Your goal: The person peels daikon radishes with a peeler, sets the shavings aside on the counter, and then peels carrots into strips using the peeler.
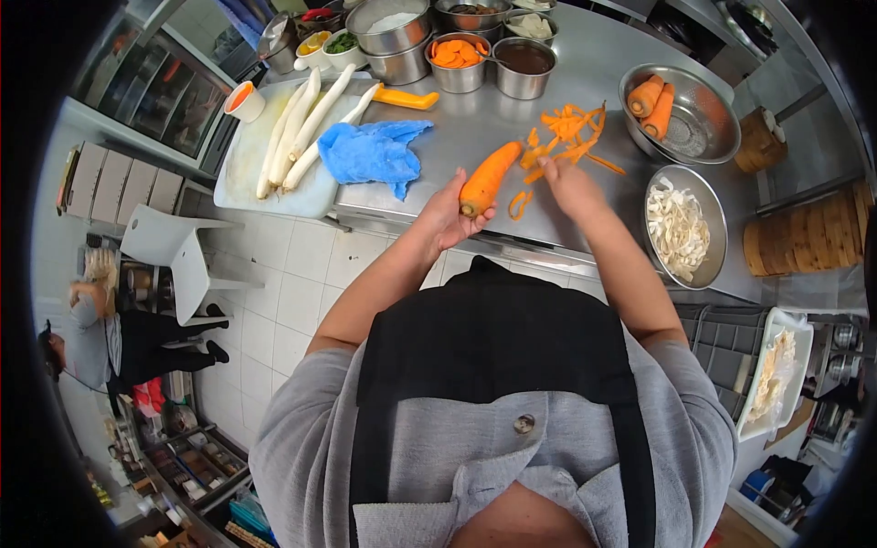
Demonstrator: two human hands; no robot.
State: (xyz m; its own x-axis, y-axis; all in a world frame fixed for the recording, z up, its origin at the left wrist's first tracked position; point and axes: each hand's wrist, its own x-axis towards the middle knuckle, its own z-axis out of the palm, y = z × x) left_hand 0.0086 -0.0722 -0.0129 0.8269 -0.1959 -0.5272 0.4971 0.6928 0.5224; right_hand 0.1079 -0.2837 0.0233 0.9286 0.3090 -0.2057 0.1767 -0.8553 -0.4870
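Diagonally, the carrot (493, 175) points away-right, your left hand (447, 214) curled around its thick end.
Your right hand (574, 186) meets peelings (565, 126), its grip unclear.

1. Left grip (446, 217): holding carrot (493, 178), tilted, over metal surface (589, 68).
2. Right grip (572, 187): at carrot peelings (574, 128); hold indeterminate.
3. Cutting board (239, 173): bears long white roots (294, 132).
4. Perforated bowl (717, 137): contains carrots.
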